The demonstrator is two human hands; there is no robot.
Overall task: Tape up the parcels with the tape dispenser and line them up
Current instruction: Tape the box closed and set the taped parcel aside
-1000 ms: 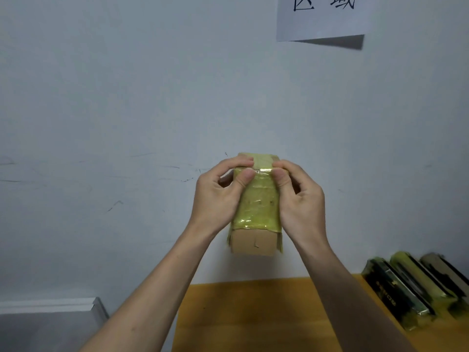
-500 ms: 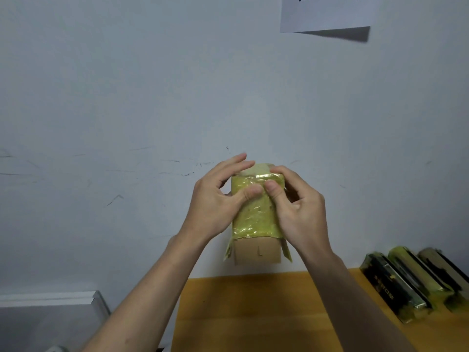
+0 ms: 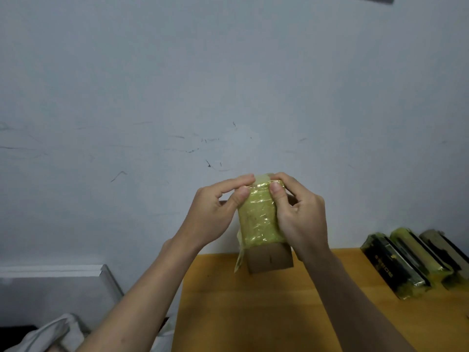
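Above the yellow table (image 3: pixel 253 313), I hold the cardboard parcel (image 3: pixel 258 224) up: left hand (image 3: pixel 213 214) and right hand (image 3: pixel 299 219) grip it, thumbs pressing yellow tape (image 3: pixel 257 219) flat so it sticks.

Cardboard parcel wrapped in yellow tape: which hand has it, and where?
Both. The left hand and right hand grip the cardboard parcel wrapped in yellow tape by its sides, thumbs pressing its upper front face.

The right hand (image 3: pixel 299 219) covers the right side of the yellow-taped brown cardboard parcel (image 3: pixel 258 224), the picture's right edge cuts the row of dark taped parcels (image 3: pixel 406 265) at the orange table's (image 3: pixel 253 313) far right corner, and their print is unreadable.
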